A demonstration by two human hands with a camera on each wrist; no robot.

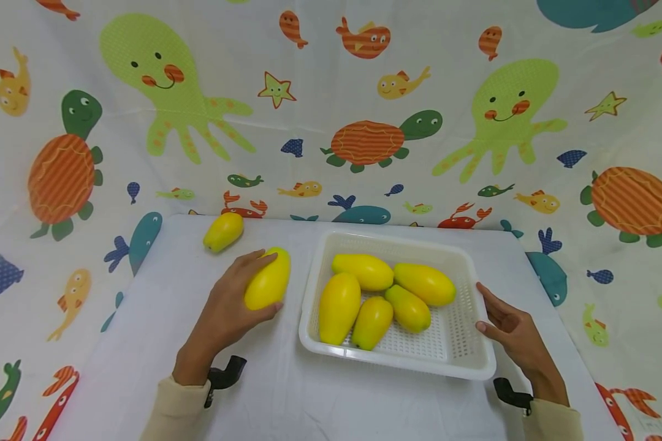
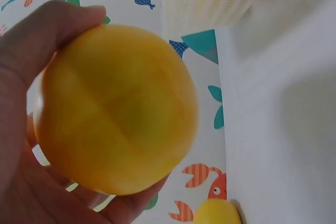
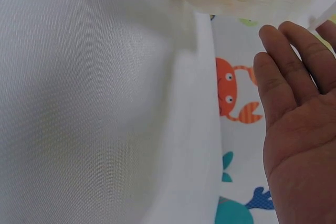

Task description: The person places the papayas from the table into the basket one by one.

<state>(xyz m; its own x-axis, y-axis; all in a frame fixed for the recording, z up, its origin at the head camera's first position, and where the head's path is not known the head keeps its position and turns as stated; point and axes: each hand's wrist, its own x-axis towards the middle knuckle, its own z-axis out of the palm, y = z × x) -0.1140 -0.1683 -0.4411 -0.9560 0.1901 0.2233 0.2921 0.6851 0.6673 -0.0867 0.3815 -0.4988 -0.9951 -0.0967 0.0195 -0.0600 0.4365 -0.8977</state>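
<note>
My left hand (image 1: 234, 306) grips a yellow papaya (image 1: 269, 279), thumb on one side and fingers on the other. In the left wrist view the papaya (image 2: 118, 111) shows its rounded end, faintly ridged. To the right is a white plastic basket (image 1: 403, 362) with several yellow papayas lying in it, some with greenish tips. At the basket's right side is my right hand (image 1: 514, 334), with thumb and fingertips at the rim. Its fingers (image 3: 302, 64) look nearly straight in the right wrist view. Another papaya (image 1: 223, 232) lies on the table behind my left hand.
A white cloth covers the table (image 1: 276, 392). Behind it hangs a curtain (image 1: 303, 79) printed with sea animals, which meets the table's far edge. The basket's right part shows its bare perforated floor. Each wrist wears a black strap mount (image 1: 228, 372).
</note>
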